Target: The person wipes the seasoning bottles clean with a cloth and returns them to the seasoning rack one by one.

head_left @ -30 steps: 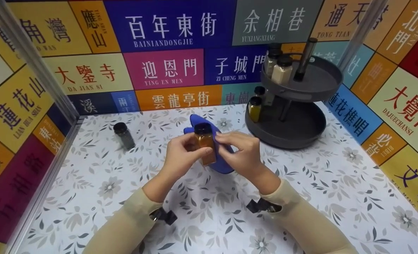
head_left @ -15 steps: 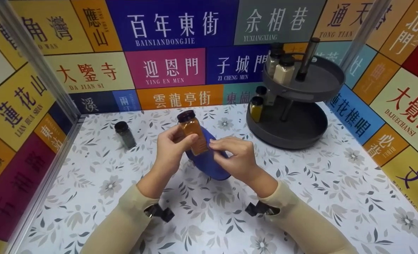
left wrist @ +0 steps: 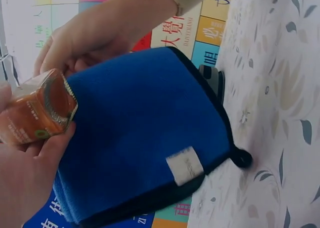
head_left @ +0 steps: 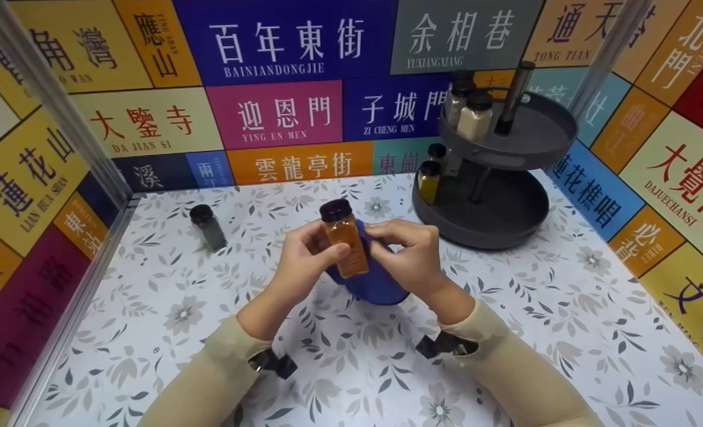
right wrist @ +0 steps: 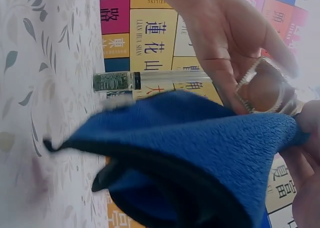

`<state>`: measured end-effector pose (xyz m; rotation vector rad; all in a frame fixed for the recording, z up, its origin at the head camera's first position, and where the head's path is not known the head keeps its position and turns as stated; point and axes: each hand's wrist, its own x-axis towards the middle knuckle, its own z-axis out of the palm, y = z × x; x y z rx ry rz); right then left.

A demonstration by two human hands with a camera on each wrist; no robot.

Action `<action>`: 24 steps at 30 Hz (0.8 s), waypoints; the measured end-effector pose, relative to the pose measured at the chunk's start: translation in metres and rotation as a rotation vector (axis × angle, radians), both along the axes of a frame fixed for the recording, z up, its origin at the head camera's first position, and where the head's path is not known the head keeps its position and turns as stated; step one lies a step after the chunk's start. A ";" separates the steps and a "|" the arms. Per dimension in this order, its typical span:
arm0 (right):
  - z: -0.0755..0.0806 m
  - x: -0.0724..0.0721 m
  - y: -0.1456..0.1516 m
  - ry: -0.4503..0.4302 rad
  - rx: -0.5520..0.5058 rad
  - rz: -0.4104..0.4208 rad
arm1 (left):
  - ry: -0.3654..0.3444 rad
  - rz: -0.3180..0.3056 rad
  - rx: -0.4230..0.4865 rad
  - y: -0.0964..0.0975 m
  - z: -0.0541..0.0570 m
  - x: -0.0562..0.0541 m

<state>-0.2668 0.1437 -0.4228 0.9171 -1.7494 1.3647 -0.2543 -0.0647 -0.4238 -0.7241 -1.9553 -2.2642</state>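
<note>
So the left hand (head_left: 305, 256) has its fingers and thumb wrapped round an orange jar (head_left: 355, 256), held up off the table (head_left: 149, 284) and leaning a bit. It's clear glass, filled with orange-brown stuff, with a dark lid (head_left: 335, 209) on top. The left wrist view shows printing on the side and a squarish glass base.

Just beside it, the right hand (head_left: 410, 252) is pinching a blue cloth (head_left: 378, 287) between thumb and fingers. The cloth hangs between the two hands, behind and below the jar; can't tell if they actually touch. It's fuzzy and bent over on itself, with dark edging, a little whitish label (left wrist: 185, 165) and a corner loop (left wrist: 243, 158).

Further out, left of the left hand, a green jar (head_left: 212, 232) stands on the table, dark cap on, green bits inside.

Past the right hand, off to its right, is a dark two-tier rack (head_left: 505, 222). Up top: a cream-filled jar (head_left: 474, 124) with another jar (head_left: 457, 110) behind it. Lower tier: a yellowish jar (head_left: 428, 188), plus a dark-lidded one (head_left: 437, 152) mostly hidden behind.
</note>
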 end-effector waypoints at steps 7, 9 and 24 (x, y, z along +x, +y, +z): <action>0.005 -0.001 0.004 -0.017 -0.066 0.035 | 0.041 -0.125 -0.082 0.003 -0.005 0.000; 0.007 -0.001 0.005 0.004 -0.069 0.029 | 0.036 -0.138 -0.099 0.005 -0.006 0.001; 0.006 0.002 0.001 0.177 0.010 -0.033 | 0.044 0.015 -0.233 -0.002 -0.008 -0.009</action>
